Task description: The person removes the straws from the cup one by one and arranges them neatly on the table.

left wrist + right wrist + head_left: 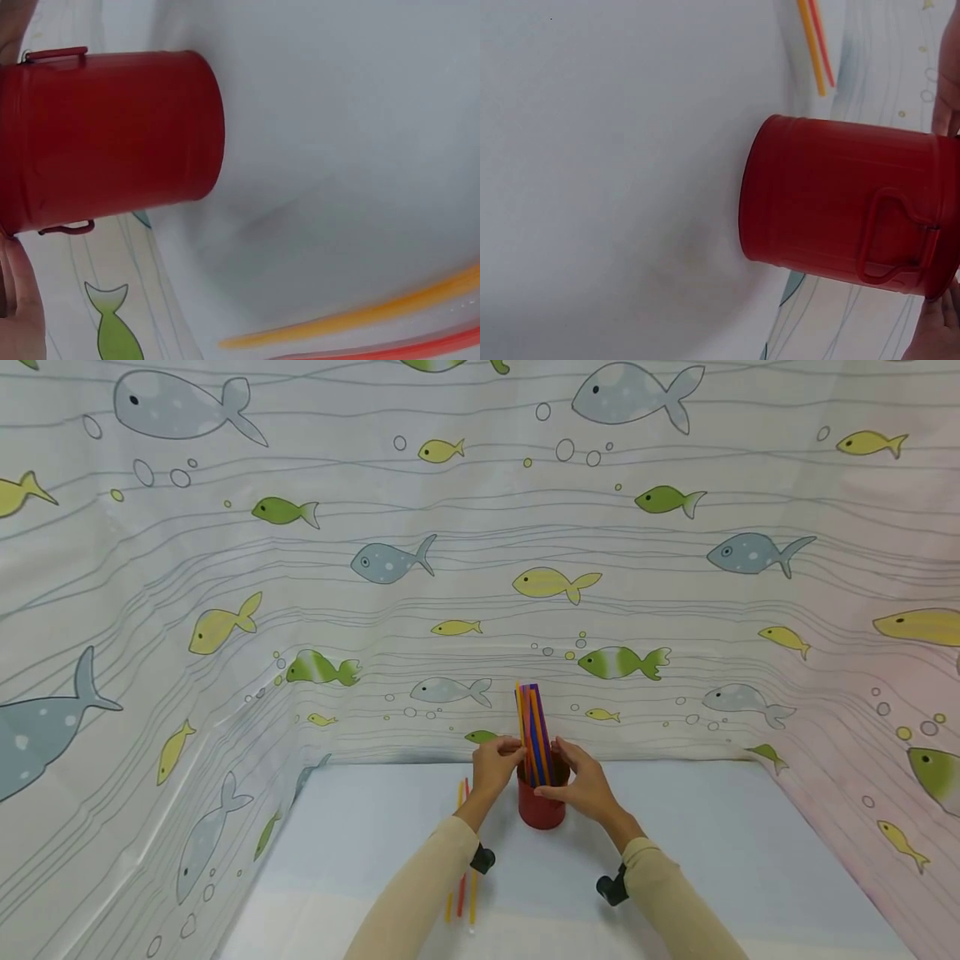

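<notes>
A red metal bucket [542,812] with small side handles stands on the table. A bundle of long coloured straws [534,727], yellow, orange, blue and purple, rises from it, leaning slightly left. On the left of the bundle, my left hand [495,770] pinches at the straws just above the rim. My right hand [588,785] holds the bundle from the right, thumb in front at the rim and fingers behind. Both wrist views show the bucket [120,139] from the side, with only parts of the hands at the frame edges; the straws' lower ends are hidden inside.
Several loose yellow and red straws [462,897] lie on the white table [720,852] left of the bucket, partly under my left forearm. A fish-printed curtain [480,602] stands behind the table and along both sides.
</notes>
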`<action>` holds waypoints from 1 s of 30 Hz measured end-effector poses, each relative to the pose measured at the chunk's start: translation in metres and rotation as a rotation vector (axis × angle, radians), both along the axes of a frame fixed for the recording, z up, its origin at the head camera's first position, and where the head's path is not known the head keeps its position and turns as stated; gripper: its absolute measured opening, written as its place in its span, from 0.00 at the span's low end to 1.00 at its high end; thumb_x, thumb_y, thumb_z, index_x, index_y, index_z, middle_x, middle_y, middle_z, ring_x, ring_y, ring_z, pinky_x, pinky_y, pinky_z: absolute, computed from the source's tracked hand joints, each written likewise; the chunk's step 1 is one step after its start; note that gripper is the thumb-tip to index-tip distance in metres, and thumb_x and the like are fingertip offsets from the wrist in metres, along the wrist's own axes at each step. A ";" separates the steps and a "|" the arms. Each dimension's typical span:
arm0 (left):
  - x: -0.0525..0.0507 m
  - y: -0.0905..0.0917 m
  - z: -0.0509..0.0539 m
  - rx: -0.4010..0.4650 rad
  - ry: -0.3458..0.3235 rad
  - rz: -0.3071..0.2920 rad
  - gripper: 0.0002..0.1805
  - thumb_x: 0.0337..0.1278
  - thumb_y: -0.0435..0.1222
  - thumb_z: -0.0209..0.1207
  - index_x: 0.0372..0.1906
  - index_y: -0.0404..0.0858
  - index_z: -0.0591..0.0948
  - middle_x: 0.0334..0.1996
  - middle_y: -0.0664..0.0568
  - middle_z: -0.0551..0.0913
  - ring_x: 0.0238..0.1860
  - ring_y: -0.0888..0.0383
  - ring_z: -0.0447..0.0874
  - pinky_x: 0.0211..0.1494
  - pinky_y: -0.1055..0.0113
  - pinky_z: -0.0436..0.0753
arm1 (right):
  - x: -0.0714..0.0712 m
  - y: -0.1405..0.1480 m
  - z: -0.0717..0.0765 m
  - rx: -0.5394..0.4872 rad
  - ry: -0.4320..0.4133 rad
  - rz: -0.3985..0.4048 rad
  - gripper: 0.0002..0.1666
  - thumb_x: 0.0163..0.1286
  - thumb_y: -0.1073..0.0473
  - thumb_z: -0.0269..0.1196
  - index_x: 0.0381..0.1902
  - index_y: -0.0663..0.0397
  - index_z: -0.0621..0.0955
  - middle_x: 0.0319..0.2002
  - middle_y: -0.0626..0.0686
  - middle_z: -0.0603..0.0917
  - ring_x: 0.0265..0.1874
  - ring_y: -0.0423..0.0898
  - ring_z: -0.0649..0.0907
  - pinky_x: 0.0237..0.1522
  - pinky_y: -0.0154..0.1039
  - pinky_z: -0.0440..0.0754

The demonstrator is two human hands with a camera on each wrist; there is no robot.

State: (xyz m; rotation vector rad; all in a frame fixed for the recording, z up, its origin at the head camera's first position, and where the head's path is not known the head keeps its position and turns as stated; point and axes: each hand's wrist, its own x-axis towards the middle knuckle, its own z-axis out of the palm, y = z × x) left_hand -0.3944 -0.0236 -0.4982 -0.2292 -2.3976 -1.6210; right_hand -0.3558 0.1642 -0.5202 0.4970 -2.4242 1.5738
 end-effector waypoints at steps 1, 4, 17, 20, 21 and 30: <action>0.000 0.000 0.000 -0.002 0.002 -0.001 0.09 0.55 0.37 0.69 0.39 0.37 0.87 0.32 0.53 0.88 0.33 0.61 0.86 0.35 0.70 0.84 | -0.003 0.001 -0.004 0.004 -0.003 -0.004 0.61 0.46 0.52 0.80 0.73 0.60 0.62 0.64 0.54 0.73 0.65 0.51 0.72 0.67 0.51 0.65; 0.000 0.000 0.000 0.001 0.002 -0.002 0.09 0.56 0.37 0.69 0.39 0.37 0.87 0.32 0.52 0.88 0.33 0.60 0.86 0.36 0.69 0.85 | -0.003 0.002 -0.004 0.007 -0.002 -0.005 0.61 0.46 0.52 0.81 0.73 0.59 0.62 0.63 0.54 0.74 0.64 0.51 0.72 0.67 0.52 0.65; -0.003 0.004 -0.001 -0.008 -0.022 0.018 0.10 0.55 0.38 0.69 0.40 0.38 0.88 0.32 0.54 0.88 0.35 0.61 0.86 0.39 0.68 0.85 | -0.005 0.000 -0.004 -0.003 0.006 0.003 0.59 0.48 0.59 0.79 0.74 0.59 0.61 0.64 0.59 0.73 0.64 0.57 0.72 0.67 0.56 0.64; -0.003 0.004 0.000 -0.011 -0.027 0.031 0.09 0.55 0.37 0.69 0.40 0.38 0.88 0.32 0.54 0.88 0.34 0.60 0.86 0.39 0.68 0.85 | -0.004 -0.002 -0.004 -0.022 0.019 0.009 0.58 0.49 0.63 0.78 0.73 0.63 0.60 0.64 0.64 0.72 0.64 0.62 0.71 0.66 0.60 0.63; -0.003 0.004 0.000 -0.012 -0.031 0.037 0.09 0.55 0.37 0.69 0.40 0.38 0.88 0.32 0.53 0.88 0.34 0.60 0.86 0.39 0.68 0.85 | -0.004 -0.002 -0.004 -0.027 0.020 0.011 0.58 0.49 0.64 0.78 0.73 0.64 0.60 0.64 0.65 0.71 0.64 0.62 0.71 0.66 0.61 0.62; -0.002 0.004 0.001 -0.012 -0.012 0.036 0.08 0.54 0.36 0.69 0.39 0.37 0.88 0.31 0.53 0.88 0.33 0.60 0.85 0.36 0.68 0.84 | -0.002 0.001 -0.002 -0.009 -0.009 0.001 0.60 0.47 0.55 0.80 0.73 0.59 0.62 0.63 0.54 0.74 0.64 0.53 0.72 0.67 0.53 0.65</action>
